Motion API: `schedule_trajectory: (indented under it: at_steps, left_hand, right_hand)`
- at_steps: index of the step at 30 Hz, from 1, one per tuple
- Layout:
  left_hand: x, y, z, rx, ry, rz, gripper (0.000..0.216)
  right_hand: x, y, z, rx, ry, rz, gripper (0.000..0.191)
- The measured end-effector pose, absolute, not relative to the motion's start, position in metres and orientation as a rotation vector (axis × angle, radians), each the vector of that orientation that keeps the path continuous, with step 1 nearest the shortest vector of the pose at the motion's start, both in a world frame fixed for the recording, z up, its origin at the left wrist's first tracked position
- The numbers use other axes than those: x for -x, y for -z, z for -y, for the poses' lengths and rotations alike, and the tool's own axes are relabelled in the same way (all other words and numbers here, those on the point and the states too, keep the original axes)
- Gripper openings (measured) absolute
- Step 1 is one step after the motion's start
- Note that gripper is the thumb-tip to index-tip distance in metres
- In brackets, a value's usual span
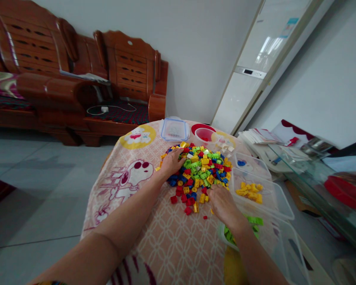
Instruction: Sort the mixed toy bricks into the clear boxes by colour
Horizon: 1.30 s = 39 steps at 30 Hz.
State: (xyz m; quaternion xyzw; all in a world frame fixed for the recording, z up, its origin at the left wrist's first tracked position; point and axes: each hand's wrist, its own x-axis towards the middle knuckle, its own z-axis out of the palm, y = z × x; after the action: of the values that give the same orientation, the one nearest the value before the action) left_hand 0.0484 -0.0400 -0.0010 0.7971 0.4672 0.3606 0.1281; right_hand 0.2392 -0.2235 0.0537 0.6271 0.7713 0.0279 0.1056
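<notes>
On the printed tablecloth (166, 237), the left hand (171, 162), thumb spread from fingers, lies over heaped interlocking toy bricks (204, 168); the right hand (221, 198) curls at their near edge (pinching one or not, I cannot tell). A broad sweep could scatter them.

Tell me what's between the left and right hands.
Part of the multicoloured brick pile lies between left hand and right hand; head view shows it.
</notes>
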Motion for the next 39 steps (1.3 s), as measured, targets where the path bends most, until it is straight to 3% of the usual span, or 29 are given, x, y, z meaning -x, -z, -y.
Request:
schedule_trajectory:
  at_steps: [14, 27, 39]
  left_hand:
    - [-0.049, 0.001, 0.039, -2.311, -1.057, -1.373, 0.044]
    - [-0.048, 0.000, 0.040, -2.313, -1.070, -1.362, 0.044]
    - [-0.049, 0.000, 0.040, -2.308, -1.061, -1.375, 0.043]
  right_hand:
    - [-0.239, -0.054, 0.222, -1.835, -0.123, -2.270, 0.026]
    - [-0.250, -0.092, 0.227, -2.110, -0.087, -2.281, 0.018]
    - [-0.334, -0.106, 0.227, -2.390, -0.353, -1.765, 0.019]
